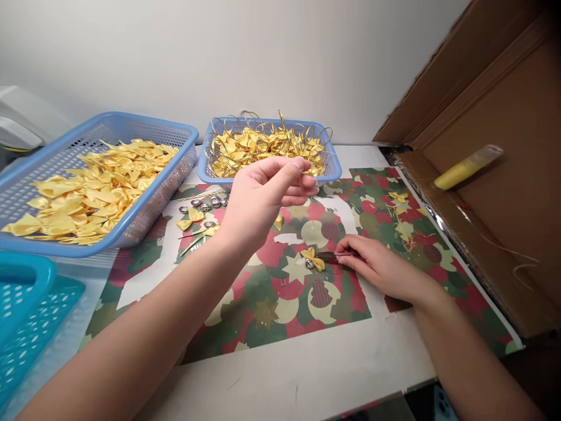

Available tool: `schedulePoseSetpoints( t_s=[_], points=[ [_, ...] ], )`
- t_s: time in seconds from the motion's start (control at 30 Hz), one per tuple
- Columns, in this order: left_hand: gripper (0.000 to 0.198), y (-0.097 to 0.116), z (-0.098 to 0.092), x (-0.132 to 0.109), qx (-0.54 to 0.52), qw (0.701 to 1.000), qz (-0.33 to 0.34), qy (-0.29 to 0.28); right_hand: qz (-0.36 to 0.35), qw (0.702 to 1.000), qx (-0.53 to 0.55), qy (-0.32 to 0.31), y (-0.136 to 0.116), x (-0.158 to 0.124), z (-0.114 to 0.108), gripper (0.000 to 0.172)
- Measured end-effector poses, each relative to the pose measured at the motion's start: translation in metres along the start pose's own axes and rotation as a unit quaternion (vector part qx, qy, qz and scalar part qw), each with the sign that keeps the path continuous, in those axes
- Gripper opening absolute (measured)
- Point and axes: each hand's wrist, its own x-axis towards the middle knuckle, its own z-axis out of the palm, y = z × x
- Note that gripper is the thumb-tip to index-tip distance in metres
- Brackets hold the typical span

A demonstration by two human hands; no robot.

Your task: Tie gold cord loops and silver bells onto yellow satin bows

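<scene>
My left hand (267, 202) is raised above the patterned sheet, in front of the smaller blue basket (335, 169). Its thumb and fingertips are pinched together; whatever is between them cannot be made out. Low on the right, my right hand (372, 263) grips a dark slender tool (326, 255), whose kind is unclear. The tool's tip meets a yellow ribbon bow (316, 259) with a silver bell (309, 264) beside it on the sheet. Left of my left hand lie several silver bells (205, 207), another yellow bow (190, 218) and gold ties (193, 245).
The larger blue basket (120, 237) holds many yellow bows; the smaller one holds bows with gold ties. A teal basket (26, 269) stands at the left edge. Cardboard (491, 117) walls the right side, with a yellow tube (467, 168) sticking out. Thread scraps (407, 234) lie nearby.
</scene>
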Motion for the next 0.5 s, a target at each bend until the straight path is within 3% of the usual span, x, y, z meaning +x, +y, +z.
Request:
schedulePoseSetpoints(
  t_s=[0.5],
  points=[
    [0.02,0.001,-0.0004,-0.0002,-0.018,1.0,0.004,-0.016,-0.012,1.0,-0.001,0.015,0.0,-0.0004,0.0012,0.022]
  ],
)
